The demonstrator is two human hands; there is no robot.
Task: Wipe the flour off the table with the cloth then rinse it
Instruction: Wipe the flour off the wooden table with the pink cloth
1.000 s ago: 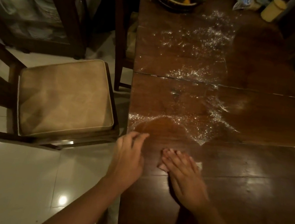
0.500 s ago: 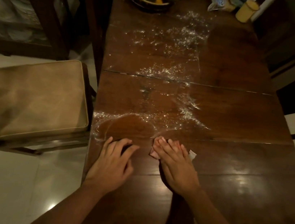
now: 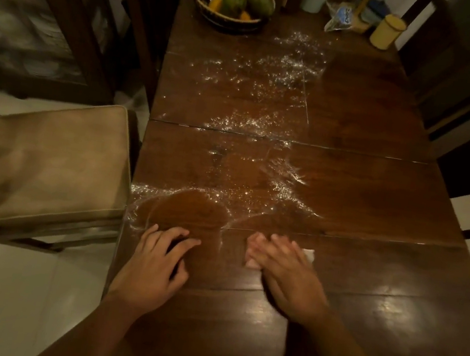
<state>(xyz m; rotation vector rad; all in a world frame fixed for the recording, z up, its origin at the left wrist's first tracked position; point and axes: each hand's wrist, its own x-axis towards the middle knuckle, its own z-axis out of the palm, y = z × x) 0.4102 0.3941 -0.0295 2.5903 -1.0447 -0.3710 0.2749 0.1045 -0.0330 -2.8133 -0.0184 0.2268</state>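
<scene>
The left hand (image 3: pixel 155 263) has come onto the counter (image 3: pixel 376 197), loose and empty; the right hand (image 3: pixel 284 266) presses the cloth (image 3: pixel 309 254) flat, with the far flour (image 3: pixel 266 116) mostly unwiped.

Cannot make out any readable text, label, brand or number. Only a blue printed mark on the crumpled clear plastic bag (image 3: pixel 340 17) at the far end of the dark brown wooden tabletop (image 3: pixel 376 197), too small and blurred to read. No legible lettering on the pale yellow cylindrical tin (image 3: pixel 387 33) near it.
</scene>
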